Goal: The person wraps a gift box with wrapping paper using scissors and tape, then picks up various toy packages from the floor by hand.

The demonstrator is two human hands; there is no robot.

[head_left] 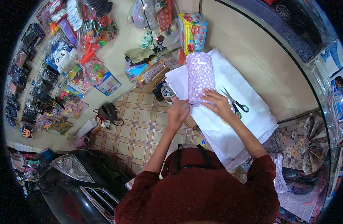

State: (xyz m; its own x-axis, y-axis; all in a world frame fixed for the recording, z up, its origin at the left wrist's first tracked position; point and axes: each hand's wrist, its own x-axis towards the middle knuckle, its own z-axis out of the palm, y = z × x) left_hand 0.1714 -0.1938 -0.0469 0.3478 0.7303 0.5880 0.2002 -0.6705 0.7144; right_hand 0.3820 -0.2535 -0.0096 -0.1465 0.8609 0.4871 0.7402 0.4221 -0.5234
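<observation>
A long bundle in purple floral wrap (200, 74) lies on a stack of large white sheets (246, 93). At its near left corner, my left hand (178, 112) has its fingers pressed together on the wrap's edge. My right hand (218, 104) rests on the near right end of the bundle, palm down with the fingers spread. Just right of that hand, scissors (237, 103) with black and green handles lie on the sheets, their blades apart and pointing away from me.
A colourful box (192, 33) stands behind the bundle. Left of the sheets is an open carton (153, 76) with papers and small goods. Packaged items hang on the left wall. A black toy car (82, 183) is at lower left; floral bags (300, 145) are at right.
</observation>
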